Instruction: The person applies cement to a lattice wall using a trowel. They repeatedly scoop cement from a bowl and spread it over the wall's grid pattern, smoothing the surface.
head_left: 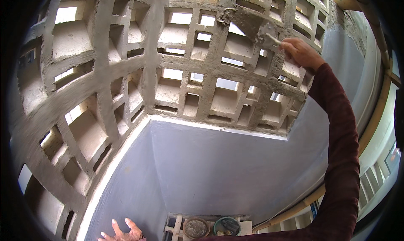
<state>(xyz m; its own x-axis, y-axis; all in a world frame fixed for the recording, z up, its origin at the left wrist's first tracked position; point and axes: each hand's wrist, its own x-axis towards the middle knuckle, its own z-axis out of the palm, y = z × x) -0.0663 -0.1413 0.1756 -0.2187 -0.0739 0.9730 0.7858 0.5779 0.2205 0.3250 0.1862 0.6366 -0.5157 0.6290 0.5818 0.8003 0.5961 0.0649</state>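
Note:
My right hand (301, 52) is raised at the upper right, its fingers closed round the handle of a trowel (266, 35). The trowel's blade is smeared with wet grey mortar and lies across the upper part of a wall of pierced concrete blocks (210, 64). A lump of mortar (226, 15) sits at the blade's far left end. Low in the view, my left hand (123, 231) is open with its fingers spread, in front of the blue-grey wall (122, 186). Whether it touches that wall I cannot tell.
Below, a brown-rimmed bucket (196, 227) of grey mix and a green-rimmed bucket (227, 226) with tools in it stand on a plank platform (246, 227). Bamboo poles (381, 96) run along the right side. A white ledge (219, 131) edges the blocks.

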